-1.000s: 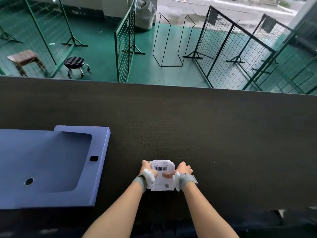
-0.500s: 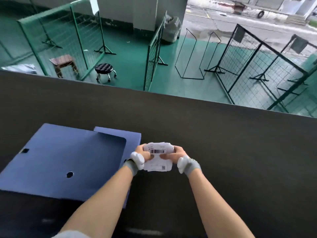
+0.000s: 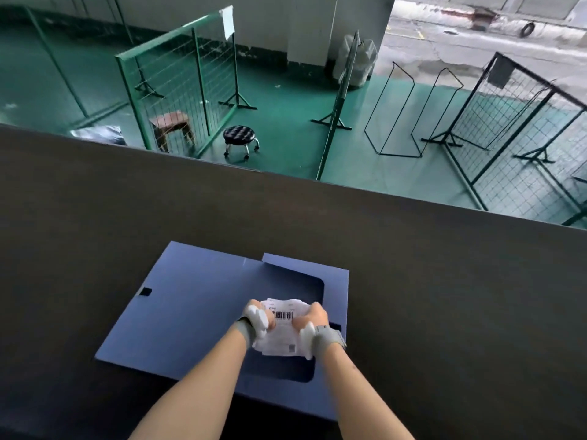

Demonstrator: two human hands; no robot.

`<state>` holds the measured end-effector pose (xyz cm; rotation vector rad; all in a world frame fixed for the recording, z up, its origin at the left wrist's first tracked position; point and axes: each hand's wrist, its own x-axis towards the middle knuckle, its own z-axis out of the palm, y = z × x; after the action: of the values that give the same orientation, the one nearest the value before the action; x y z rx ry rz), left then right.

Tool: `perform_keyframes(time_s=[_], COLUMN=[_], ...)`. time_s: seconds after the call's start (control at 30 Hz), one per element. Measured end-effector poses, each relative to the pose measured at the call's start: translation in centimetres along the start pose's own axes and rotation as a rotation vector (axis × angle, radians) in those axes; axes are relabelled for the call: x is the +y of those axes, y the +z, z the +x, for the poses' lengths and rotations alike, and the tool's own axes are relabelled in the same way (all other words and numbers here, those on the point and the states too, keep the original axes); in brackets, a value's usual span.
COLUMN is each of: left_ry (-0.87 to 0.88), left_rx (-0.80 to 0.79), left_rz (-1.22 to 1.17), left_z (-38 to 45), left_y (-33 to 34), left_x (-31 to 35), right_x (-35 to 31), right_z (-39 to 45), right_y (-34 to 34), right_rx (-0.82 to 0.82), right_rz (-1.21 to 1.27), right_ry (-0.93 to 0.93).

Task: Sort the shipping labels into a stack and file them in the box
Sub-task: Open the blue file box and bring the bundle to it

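A stack of white shipping labels (image 3: 281, 335) with a barcode on top is gripped at both sides: my left hand (image 3: 259, 315) holds its left edge, my right hand (image 3: 309, 320) its right edge. The stack hangs over the open compartment of a flat blue file box (image 3: 190, 315) that lies on the dark table (image 3: 444, 296). The box's lid flap is folded out to the left, with a small black slot in it. Both wrists wear grey bands with white pads. Whether the stack touches the box floor I cannot tell.
The table's far edge runs diagonally across the view. Beyond and below it lie a green floor, green and black wire mesh panels, a black round stool (image 3: 239, 138) and a wooden stool (image 3: 170, 125).
Both hands carried the label stack leftward from above the bare table to above the blue box's open compartment. The view has swung left, so the box now sits in the middle.
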<state>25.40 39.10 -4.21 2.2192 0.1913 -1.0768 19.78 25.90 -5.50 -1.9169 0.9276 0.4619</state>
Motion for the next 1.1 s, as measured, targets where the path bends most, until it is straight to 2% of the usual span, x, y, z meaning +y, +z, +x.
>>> perform_keyframes(time_s=[0.13, 0.27, 0.53, 0.6, 0.73, 0.87, 1.0, 1.1], left_ry=[0.034, 0.094, 0.105, 0.114, 0.13, 0.142, -0.018, -0.188], left_rx=[0.101, 0.193, 0.184, 0.152, 0.181, 0.342, 0.453, 0.516], left_rz=[0.035, 0.019, -0.027, 0.048, 0.235, 0.249, 0.211, 0.118], left_z=[1.8, 2.2, 3.4, 3.5, 3.2, 3.6, 5.5, 6.0], left_y=[1.8, 2.6, 2.4, 2.1, 1.6, -2.7, -10.0, -13.0], left_x=[-0.8, -0.9, -1.8, -1.7, -1.9, -3.8, -9.2, -13.4], right_x=[-0.2, -0.4, -1.5, -1.9, -1.5, 1.4, 3.4, 4.1], right_z=[0.1, -0.3, -1.4, -1.6, -1.3, -0.7, -0.4, -0.5], right_y=[1.0, 1.6, 2.6, 2.3, 0.0, -2.6, -2.7, -2.5], right_rx=[0.086, 0.159, 0.286, 0.346, 0.449, 0.49, 0.384, 0.401], right_rz=[-0.169, -0.221, -0.446, -0.485, -0.48, -0.445, -0.096, -0.045], right_ry=[0.028, 0.015, -0.144, -0.19, -0.15, 0.0, 0.078, 0.053])
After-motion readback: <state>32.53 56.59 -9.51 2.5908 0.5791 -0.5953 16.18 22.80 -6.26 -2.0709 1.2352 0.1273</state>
